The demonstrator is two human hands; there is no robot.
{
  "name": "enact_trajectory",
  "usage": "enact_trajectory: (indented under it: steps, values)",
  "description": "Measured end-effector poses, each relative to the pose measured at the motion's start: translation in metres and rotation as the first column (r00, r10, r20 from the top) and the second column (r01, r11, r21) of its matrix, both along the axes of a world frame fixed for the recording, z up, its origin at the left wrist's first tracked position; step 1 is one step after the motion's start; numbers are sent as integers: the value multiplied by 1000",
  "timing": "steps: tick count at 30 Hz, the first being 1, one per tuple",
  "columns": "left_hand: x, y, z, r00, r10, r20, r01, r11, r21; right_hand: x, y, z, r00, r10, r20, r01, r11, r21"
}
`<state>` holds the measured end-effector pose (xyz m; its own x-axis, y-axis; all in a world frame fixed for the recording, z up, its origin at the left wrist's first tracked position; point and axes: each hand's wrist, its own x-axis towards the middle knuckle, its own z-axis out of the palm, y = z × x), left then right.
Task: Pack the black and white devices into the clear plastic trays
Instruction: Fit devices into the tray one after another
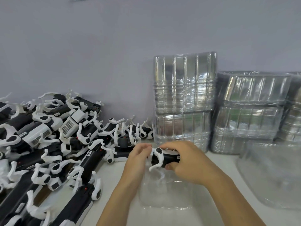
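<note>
A black and white device (pixel 164 158) is held above a clear plastic tray (pixel 164 195) that lies on the white table in front of me. My right hand (pixel 184 162) grips the device's black body from above, thumb underneath. My left hand (pixel 138 156) holds its white end with curled fingers. White curved arms of the device hang down toward the tray. A big pile of the same black and white devices (pixel 48 141) covers the table's left side.
Tall stacks of clear trays (pixel 184 98) stand against the grey wall behind my hands, with more stacks (pixel 250 111) to the right. Another clear tray (pixel 273 173) lies at the right on the white table (pixel 228 214).
</note>
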<state>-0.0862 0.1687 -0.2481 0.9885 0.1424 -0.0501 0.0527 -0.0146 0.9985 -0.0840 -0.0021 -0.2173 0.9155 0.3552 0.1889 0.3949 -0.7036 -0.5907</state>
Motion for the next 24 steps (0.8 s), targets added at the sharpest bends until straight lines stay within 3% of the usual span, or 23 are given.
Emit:
enact_trajectory:
  steps: [6,11,24]
  values:
    - [0,-2,2,998,16,-58,-18,999,-28,2,-3,1,1000,-9,-11,9,1000,-3]
    - [5,-12,11,995,56,-79,-50,996,75,4,-6,0,998,-64,-13,64,998,-5]
    - [1,-6,-2,999,9,-47,-13,996,-88,11,-8,-5,999,-25,-20,26,999,43]
